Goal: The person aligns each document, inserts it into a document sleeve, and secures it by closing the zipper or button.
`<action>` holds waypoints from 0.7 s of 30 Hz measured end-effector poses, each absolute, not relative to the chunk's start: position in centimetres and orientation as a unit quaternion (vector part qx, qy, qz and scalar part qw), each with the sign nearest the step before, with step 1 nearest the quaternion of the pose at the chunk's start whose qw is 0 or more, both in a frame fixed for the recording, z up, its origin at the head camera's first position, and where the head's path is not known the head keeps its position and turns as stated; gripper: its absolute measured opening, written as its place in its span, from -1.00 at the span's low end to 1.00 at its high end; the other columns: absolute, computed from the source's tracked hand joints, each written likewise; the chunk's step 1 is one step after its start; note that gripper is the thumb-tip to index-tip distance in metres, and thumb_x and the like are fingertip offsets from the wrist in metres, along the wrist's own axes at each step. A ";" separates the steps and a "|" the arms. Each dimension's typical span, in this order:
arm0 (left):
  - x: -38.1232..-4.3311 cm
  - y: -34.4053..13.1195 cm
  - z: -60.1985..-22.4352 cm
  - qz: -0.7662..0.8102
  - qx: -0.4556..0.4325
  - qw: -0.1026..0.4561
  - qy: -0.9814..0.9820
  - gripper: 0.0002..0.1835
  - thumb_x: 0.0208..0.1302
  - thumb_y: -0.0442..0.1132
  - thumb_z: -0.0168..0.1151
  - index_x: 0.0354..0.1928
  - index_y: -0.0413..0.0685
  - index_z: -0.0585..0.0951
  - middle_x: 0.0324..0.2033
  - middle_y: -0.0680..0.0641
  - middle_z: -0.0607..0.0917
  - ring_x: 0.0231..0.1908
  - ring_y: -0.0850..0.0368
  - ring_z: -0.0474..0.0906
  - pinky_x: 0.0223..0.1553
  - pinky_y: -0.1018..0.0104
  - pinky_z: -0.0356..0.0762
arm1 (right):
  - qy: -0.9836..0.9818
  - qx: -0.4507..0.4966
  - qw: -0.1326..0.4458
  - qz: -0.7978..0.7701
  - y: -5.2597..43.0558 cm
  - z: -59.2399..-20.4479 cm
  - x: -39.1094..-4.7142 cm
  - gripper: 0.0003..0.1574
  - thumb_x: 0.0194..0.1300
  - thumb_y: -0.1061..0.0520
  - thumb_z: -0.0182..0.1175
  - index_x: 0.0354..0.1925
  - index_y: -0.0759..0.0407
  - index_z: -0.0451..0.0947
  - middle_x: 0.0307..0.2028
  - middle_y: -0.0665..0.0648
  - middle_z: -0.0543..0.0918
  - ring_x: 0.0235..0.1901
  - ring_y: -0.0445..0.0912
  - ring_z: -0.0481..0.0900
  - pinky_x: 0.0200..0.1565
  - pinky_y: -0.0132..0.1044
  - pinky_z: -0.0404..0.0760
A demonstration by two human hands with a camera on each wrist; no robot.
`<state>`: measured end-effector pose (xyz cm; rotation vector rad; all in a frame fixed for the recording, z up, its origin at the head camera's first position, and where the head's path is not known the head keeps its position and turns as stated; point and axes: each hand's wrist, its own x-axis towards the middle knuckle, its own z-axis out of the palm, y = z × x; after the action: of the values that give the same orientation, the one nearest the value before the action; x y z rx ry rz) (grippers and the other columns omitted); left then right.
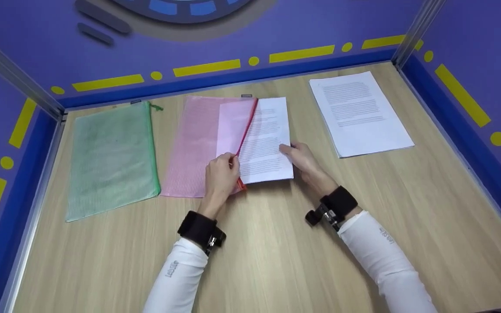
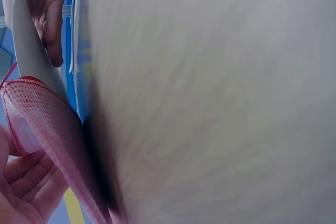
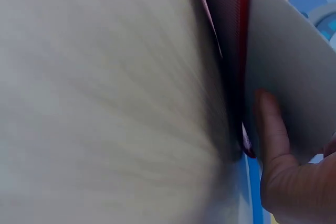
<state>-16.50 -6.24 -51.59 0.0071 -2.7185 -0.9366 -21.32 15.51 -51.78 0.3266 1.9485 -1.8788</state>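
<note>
In the head view a pink mesh zipper pouch (image 1: 189, 143) lies in the middle of the table, its red zipper edge (image 1: 247, 130) facing right. My left hand (image 1: 221, 176) pinches the near part of that edge and lifts it. A stack of printed paper (image 1: 272, 134) is partly inside the pouch, its left part showing through the mesh. My right hand (image 1: 306, 161) grips the stack's right edge, thumb on top. The right wrist view shows fingers (image 3: 273, 127) under the paper's blank underside (image 3: 289, 61). In the left wrist view the pouch mouth (image 2: 31, 85) gapes around the paper.
A green mesh zipper pouch (image 1: 113, 158) lies flat at the left. Another stack of printed paper (image 1: 363, 115) rests at the back right. Blue and purple panels (image 1: 302, 26) wall the wooden table (image 1: 276, 256) at the back and both sides.
</note>
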 end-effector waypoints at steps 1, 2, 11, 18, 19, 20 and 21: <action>-16.5 -6.2 -51.6 -0.323 0.001 0.133 -0.937 -0.79 0.33 -0.28 0.17 -0.25 -0.23 0.75 -0.37 -0.18 0.80 -0.37 -0.09 0.75 -0.27 0.04 0.68 | 0.694 0.120 0.207 -0.679 15.8 -51.7 -21.5 -0.45 0.49 0.10 -0.03 0.31 0.38 0.34 -0.18 0.08 0.67 -0.30 -0.22 0.65 -0.23 -0.41 0.63; -16.5 -6.3 -51.6 -0.322 0.000 0.135 -0.937 -0.79 0.33 -0.28 0.17 -0.25 -0.24 0.75 -0.37 -0.19 0.80 -0.37 -0.09 0.75 -0.27 0.04 0.68 | 0.686 0.125 0.208 -0.686 16.2 -51.6 -21.7 -0.42 0.49 0.11 -0.03 0.35 0.37 0.31 -0.18 0.08 0.66 -0.30 -0.23 0.66 -0.24 -0.42 0.64; -16.4 -6.2 -51.6 -0.326 0.003 0.129 -0.937 -0.79 0.33 -0.28 0.17 -0.24 -0.23 0.76 -0.38 -0.17 0.81 -0.38 -0.07 0.75 -0.29 0.06 0.68 | 0.687 0.104 0.263 -0.669 19.1 -51.4 -22.1 -0.41 0.47 0.21 0.01 0.36 0.48 0.26 -0.47 -0.06 0.68 -0.51 -0.28 0.66 -0.35 -0.48 0.68; -16.2 -5.9 -51.3 -0.312 -0.004 0.134 -0.941 -0.78 0.33 -0.27 0.18 -0.23 -0.22 0.76 -0.36 -0.17 0.81 -0.36 -0.08 0.76 -0.27 0.03 0.68 | 0.691 0.107 0.246 -0.672 18.6 -51.4 -21.8 -0.40 0.40 0.28 0.05 0.33 0.54 0.25 -0.43 -0.03 0.67 -0.49 -0.27 0.68 -0.34 -0.48 0.69; -16.2 -5.8 -51.3 -0.311 -0.005 0.133 -0.941 -0.78 0.33 -0.26 0.18 -0.22 -0.22 0.76 -0.36 -0.17 0.81 -0.35 -0.09 0.76 -0.26 0.03 0.68 | 0.693 0.109 0.243 -0.670 18.5 -51.3 -21.8 -0.40 0.40 0.28 0.06 0.32 0.53 0.26 -0.43 -0.02 0.67 -0.50 -0.27 0.68 -0.35 -0.47 0.70; -16.2 -5.8 -51.2 -0.311 -0.006 0.132 -0.941 -0.78 0.33 -0.26 0.18 -0.21 -0.22 0.76 -0.35 -0.17 0.81 -0.34 -0.09 0.76 -0.26 0.03 0.68 | 0.697 0.110 0.241 -0.666 18.3 -51.3 -21.7 -0.40 0.39 0.28 0.07 0.31 0.53 0.27 -0.43 -0.01 0.67 -0.50 -0.27 0.68 -0.35 -0.47 0.70; -16.1 -5.8 -51.2 -0.311 -0.006 0.131 -0.941 -0.77 0.33 -0.26 0.18 -0.20 -0.22 0.76 -0.34 -0.17 0.81 -0.34 -0.09 0.76 -0.25 0.03 0.68 | 0.703 0.111 0.238 -0.661 18.1 -51.2 -21.7 -0.41 0.38 0.27 0.08 0.30 0.53 0.29 -0.44 0.00 0.67 -0.51 -0.27 0.68 -0.35 -0.46 0.70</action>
<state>-16.14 -5.77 -51.19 -0.0160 -2.7337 -0.9016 -21.67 18.13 -51.20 0.3034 1.9256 -1.8108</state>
